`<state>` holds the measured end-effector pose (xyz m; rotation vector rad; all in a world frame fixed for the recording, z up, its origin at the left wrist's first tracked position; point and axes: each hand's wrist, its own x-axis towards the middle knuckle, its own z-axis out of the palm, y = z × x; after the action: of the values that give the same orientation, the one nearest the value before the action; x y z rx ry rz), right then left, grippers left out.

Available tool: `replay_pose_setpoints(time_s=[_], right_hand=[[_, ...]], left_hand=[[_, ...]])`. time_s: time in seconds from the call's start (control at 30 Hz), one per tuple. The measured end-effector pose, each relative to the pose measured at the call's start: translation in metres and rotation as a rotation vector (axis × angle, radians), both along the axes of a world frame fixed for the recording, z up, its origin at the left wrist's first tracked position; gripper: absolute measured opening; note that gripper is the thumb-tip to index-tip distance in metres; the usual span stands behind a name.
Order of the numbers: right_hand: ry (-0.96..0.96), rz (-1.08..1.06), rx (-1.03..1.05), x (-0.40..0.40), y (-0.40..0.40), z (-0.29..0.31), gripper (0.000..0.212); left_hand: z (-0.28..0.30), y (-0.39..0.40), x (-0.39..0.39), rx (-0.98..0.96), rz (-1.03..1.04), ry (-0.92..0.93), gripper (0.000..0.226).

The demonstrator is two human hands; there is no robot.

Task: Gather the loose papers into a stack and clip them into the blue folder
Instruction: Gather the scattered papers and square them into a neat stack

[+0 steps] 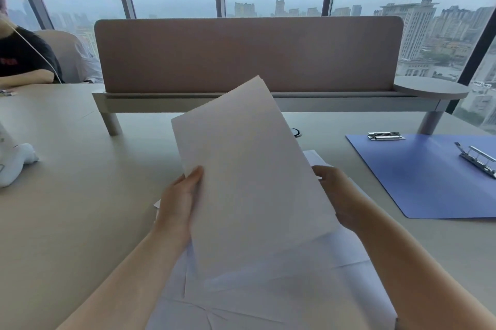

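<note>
I hold a sheaf of white papers [249, 168] raised and tilted above the table. My left hand [178, 203] grips its left edge with the thumb on top. My right hand [339, 198] holds the right edge, its fingers mostly hidden behind the sheets. More loose white papers [281, 289] lie spread on the table under my arms. The blue folder [429, 182] lies open to the right, with a metal clip [386, 136] at its top edge and a metal lever clip [477, 159] on its right side.
A pinkish desk divider [247, 56] on a raised shelf stands across the back of the beige table [80, 209]. A white object [13, 163] sits at the left edge. Another person sits at the far left [24, 58]. Windows lie behind.
</note>
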<state>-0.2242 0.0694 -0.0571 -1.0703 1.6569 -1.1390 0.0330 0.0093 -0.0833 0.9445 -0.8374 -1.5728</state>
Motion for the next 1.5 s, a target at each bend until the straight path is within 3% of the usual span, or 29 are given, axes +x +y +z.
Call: replay_pose_setpoints(time_s=[0.07, 0.13, 0.33, 0.43, 0.5, 0.6, 0.67, 0.73, 0.87, 0.9, 0.93, 1.03, 1.13, 1.2, 1.37, 1.43, 1.5], right_hand=[[-0.1, -0.022, 0.0, -0.003, 0.013, 0.003, 0.004], [-0.186, -0.028, -0.031, -0.008, 0.019, 0.001, 0.015], [-0.307, 0.043, -0.023, 0.003, 0.024, 0.006, 0.021], [-0.25, 0.143, 0.0, 0.009, 0.029, 0.008, 0.026], [-0.18, 0.17, -0.01, 0.012, 0.03, 0.008, 0.018], [0.027, -0.01, -0.088, 0.006, 0.02, 0.002, 0.017], [0.25, -0.172, -0.118, -0.004, 0.014, -0.004, 0.015], [0.471, -0.199, -0.054, -0.01, 0.012, -0.008, 0.03], [0.816, 0.041, 0.195, -0.002, 0.02, -0.016, 0.094], [0.888, 0.101, 0.214, 0.002, 0.02, -0.019, 0.105], [0.937, 0.147, 0.221, 0.006, 0.02, -0.023, 0.115], [0.968, 0.202, 0.221, 0.008, 0.018, -0.027, 0.134], [0.991, 0.213, 0.19, 0.004, 0.017, -0.025, 0.138], [1.006, 0.231, 0.154, 0.002, 0.016, -0.025, 0.128], [0.977, 0.414, 0.019, 0.017, -0.007, -0.022, 0.098], [0.988, 0.455, -0.006, 0.029, -0.021, -0.02, 0.096], [1.02, 0.483, -0.004, 0.04, -0.035, -0.017, 0.101]], left_hand=[[0.002, 0.001, -0.002, -0.126, 0.149, -0.111, 0.017], [0.003, -0.003, -0.003, -0.21, 0.24, -0.21, 0.016], [0.004, -0.011, -0.007, -0.313, 0.331, -0.32, 0.016], [0.001, -0.014, -0.001, -0.341, 0.28, -0.387, 0.011], [0.0, -0.015, 0.0, -0.375, 0.262, -0.45, 0.022], [0.002, -0.02, 0.009, -0.285, 0.275, -0.485, 0.041], [0.0, -0.027, 0.02, -0.198, 0.255, -0.572, 0.038], [-0.001, -0.026, 0.025, -0.092, 0.156, -0.492, 0.019], [0.0, -0.017, 0.021, 0.137, 0.035, 0.21, 0.016], [0.001, -0.016, 0.021, 0.162, 0.026, 0.316, 0.017], [0.001, -0.016, 0.021, 0.184, 0.012, 0.358, 0.016], [-0.001, -0.019, 0.02, 0.184, 0.002, 0.141, 0.022], [-0.001, -0.02, 0.02, 0.154, -0.012, -0.002, 0.023], [-0.005, -0.024, 0.021, 0.134, -0.005, -0.028, 0.022], [-0.009, -0.028, 0.023, 0.113, -0.045, 0.038, 0.013], [-0.008, -0.025, 0.022, 0.122, -0.053, 0.1, 0.012], [-0.002, -0.018, 0.018, 0.156, -0.061, 0.294, 0.019]])
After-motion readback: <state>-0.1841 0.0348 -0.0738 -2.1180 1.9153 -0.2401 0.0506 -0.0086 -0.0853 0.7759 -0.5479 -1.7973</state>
